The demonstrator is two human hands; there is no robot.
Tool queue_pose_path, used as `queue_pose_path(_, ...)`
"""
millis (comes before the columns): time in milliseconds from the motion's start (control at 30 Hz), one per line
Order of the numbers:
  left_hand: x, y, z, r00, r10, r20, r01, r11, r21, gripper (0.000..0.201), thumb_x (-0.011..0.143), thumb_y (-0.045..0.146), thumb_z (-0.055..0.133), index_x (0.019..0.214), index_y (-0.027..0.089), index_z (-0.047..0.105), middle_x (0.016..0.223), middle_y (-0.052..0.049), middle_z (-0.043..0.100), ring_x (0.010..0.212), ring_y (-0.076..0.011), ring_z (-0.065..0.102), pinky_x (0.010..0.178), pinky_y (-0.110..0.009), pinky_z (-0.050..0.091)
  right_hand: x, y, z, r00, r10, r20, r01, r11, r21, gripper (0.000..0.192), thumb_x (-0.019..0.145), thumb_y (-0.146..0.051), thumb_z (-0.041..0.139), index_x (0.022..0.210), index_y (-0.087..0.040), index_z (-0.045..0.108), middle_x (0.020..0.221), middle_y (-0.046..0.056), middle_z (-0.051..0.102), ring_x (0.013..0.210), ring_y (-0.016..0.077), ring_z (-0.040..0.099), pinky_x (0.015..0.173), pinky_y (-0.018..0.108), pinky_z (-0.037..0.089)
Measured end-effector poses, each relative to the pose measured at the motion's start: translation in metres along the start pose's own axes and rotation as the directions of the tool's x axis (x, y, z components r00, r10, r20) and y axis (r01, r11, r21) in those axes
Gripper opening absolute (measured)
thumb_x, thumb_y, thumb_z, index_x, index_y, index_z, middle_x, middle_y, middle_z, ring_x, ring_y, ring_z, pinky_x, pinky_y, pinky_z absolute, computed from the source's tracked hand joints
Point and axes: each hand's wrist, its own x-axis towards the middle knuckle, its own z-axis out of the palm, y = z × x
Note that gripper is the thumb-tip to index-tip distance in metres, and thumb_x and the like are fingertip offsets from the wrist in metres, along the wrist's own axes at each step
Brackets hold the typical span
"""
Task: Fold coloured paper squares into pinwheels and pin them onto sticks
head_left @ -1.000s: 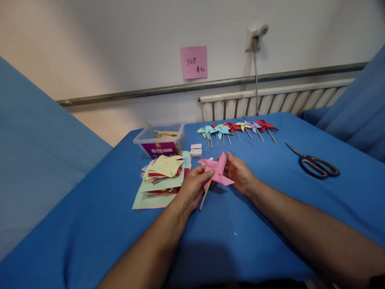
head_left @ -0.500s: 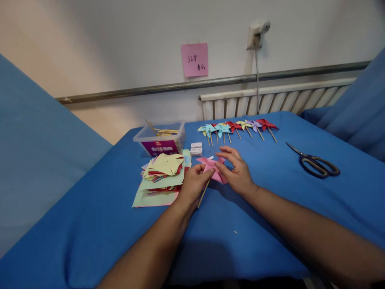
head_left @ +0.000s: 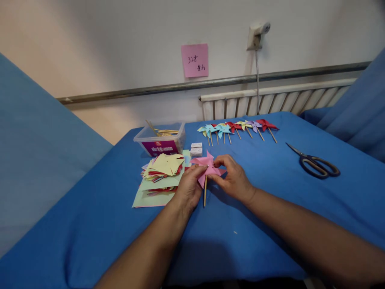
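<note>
Both hands meet over the middle of the blue tabletop (head_left: 270, 192), working on a pink paper pinwheel (head_left: 206, 163). The left hand (head_left: 189, 188) has its grip closed on the pinwheel, thumb and fingertips pinching the pink paper where it joins the wooden stick (head_left: 205, 191), which hangs straight down from the paper toward the person. The right hand (head_left: 233, 177) pinches the pinwheel's right blade between thumb and forefinger, so its grip is closed on the paper too. The pinwheel is held just above the cloth, just right of a stack of coloured paper squares (head_left: 161, 174), yellow and red sheets on top.

Behind the stack stands a clear plastic box (head_left: 160, 141) with wooden sticks in it, and two small white boxes (head_left: 196, 149) lie just beside it. Farther back, a row of finished pinwheels (head_left: 237, 128) lies near the tabletop's far edge. Black-handled scissors (head_left: 315, 163) lie well apart to the right. A pink note (head_left: 195, 60) is stuck on the wall.
</note>
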Motion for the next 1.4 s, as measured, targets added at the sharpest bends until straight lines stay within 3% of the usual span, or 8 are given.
queue_pose_path(233, -0.0006, 0.0013, 0.0015, 1.0, -0.022, 0.013, 0.022, 0.999, -0.024, 0.02, 0.059, 0.014, 0.078, 0.067, 0.014, 0.06, 0.064, 0.001, 0.063, 0.058, -0.01, 0.059, 0.06, -0.022, 0.047, 0.0, 0.0015, -0.0008, 0.998, -0.034, 0.054, 0.041, 0.99, -0.134, 0.021, 0.083, -0.035, 0.065, 0.095, -0.023, 0.055, 0.088, 0.005, 0.063, 0.081, 0.0214, 0.059, 0.076, 0.036, 0.044)
queue_pose_path(433, -0.0004, 0.0012, 0.0016, 0.999, -0.036, 0.029, 0.036, 0.999, -0.023, 0.021, 0.06, 0.014, 0.078, 0.064, 0.014, 0.058, 0.062, 0.001, 0.061, 0.056, -0.0097, 0.058, 0.059, -0.023, 0.048, 0.0006, 0.0025, -0.0001, 1.0, -0.016, 0.024, 0.019, 0.994, -0.112, 0.015, 0.088, -0.037, 0.06, 0.092, -0.023, 0.057, 0.087, 0.005, 0.064, 0.081, 0.0211, 0.06, 0.074, 0.035, 0.044)
queue_pose_path(633, 0.0002, 0.0005, 0.0006, 1.0, -0.017, 0.022, 0.018, 1.0, -0.018, 0.018, 0.061, 0.013, 0.077, 0.067, 0.014, 0.059, 0.066, 0.0, 0.063, 0.059, -0.0104, 0.059, 0.059, -0.022, 0.046, 0.0005, 0.0011, -0.0009, 0.998, -0.051, 0.047, 0.057, 0.988, -0.145, 0.025, 0.082, -0.037, 0.067, 0.1, -0.023, 0.055, 0.092, 0.005, 0.065, 0.084, 0.0218, 0.061, 0.077, 0.037, 0.043)
queue_pose_path(867, -0.0004, -0.0002, 0.0006, 0.997, -0.046, 0.064, 0.047, 0.999, -0.017, 0.017, 0.065, 0.014, 0.075, 0.065, 0.014, 0.058, 0.06, 0.001, 0.059, 0.052, -0.0088, 0.053, 0.055, -0.023, 0.045, 0.0001, 0.0026, -0.0008, 0.996, -0.094, 0.009, 0.094, 0.979, -0.178, 0.011, 0.09, -0.033, 0.057, 0.095, -0.023, 0.056, 0.088, 0.005, 0.065, 0.08, 0.0198, 0.061, 0.075, 0.034, 0.043)
queue_pose_path(1033, 0.0005, -0.0013, 0.0002, 0.997, -0.026, 0.071, 0.029, 0.999, -0.04, 0.018, 0.062, 0.01, 0.076, 0.064, 0.014, 0.059, 0.055, 0.004, 0.054, 0.051, -0.0075, 0.051, 0.055, -0.021, 0.044, -0.0008, 0.0011, -0.0008, 0.994, -0.107, 0.039, 0.112, 0.974, -0.194, 0.027, 0.085, -0.038, 0.064, 0.101, -0.02, 0.054, 0.09, 0.005, 0.065, 0.081, 0.0207, 0.061, 0.076, 0.035, 0.044)
queue_pose_path(1200, -0.0001, -0.0021, 0.0001, 0.995, -0.051, 0.091, 0.054, 0.998, -0.03, 0.017, 0.063, 0.013, 0.077, 0.064, 0.013, 0.06, 0.063, 0.0, 0.062, 0.058, -0.0104, 0.057, 0.061, -0.023, 0.047, -0.0001, 0.0018, -0.0008, 0.994, -0.111, 0.023, 0.113, 0.974, -0.195, 0.014, 0.09, -0.032, 0.057, 0.098, -0.021, 0.055, 0.09, 0.005, 0.065, 0.081, 0.0195, 0.061, 0.076, 0.034, 0.044)
queue_pose_path(1400, -0.0015, -0.0021, 0.0002, 0.997, -0.028, 0.072, 0.03, 0.999, -0.038, 0.021, 0.062, 0.011, 0.077, 0.06, 0.015, 0.056, 0.058, 0.003, 0.057, 0.057, -0.0089, 0.055, 0.058, -0.022, 0.045, -0.0011, -0.0031, -0.0028, 0.998, -0.053, 0.018, 0.055, 0.99, -0.131, 0.025, 0.085, -0.041, 0.061, 0.098, -0.02, 0.055, 0.088, 0.004, 0.065, 0.08, 0.0198, 0.061, 0.076, 0.035, 0.045)
